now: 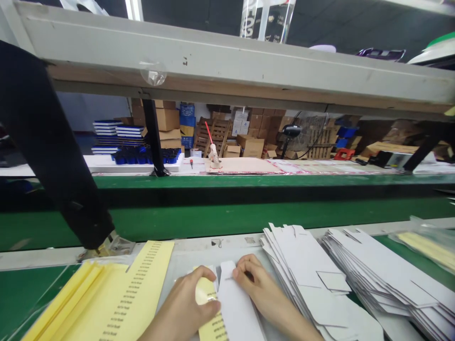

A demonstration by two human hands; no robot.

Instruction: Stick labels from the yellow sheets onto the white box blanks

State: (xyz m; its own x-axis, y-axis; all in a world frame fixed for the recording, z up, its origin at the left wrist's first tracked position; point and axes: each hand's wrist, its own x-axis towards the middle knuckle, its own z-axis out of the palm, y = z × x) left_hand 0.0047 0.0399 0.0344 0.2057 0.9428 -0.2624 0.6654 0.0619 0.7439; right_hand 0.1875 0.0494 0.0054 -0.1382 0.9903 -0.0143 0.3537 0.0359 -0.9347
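My left hand point(185, 305) is closed, thumb against fingers, on a strip of yellow stickers point(213, 329) printed with rows of small dark text. Right beside that strip lies a flat white carton point(239, 308), its far end touched by my right hand point(263, 289). The fingertips of that hand are pinched on the carton's edge near a small slit. Larger yellow sticker sheets point(137, 289) lie to the left, partly folded over. On the right rests a stack of flat white cartons point(302, 260).
Another stack of flat cartons point(384, 270) lies farther right, near a clear bag point(426, 241) with yellow sheets. A green conveyor belt point(220, 218) runs behind the work surface. A black post point(60, 156) stands at left, and a white shelf point(227, 52) crosses overhead.
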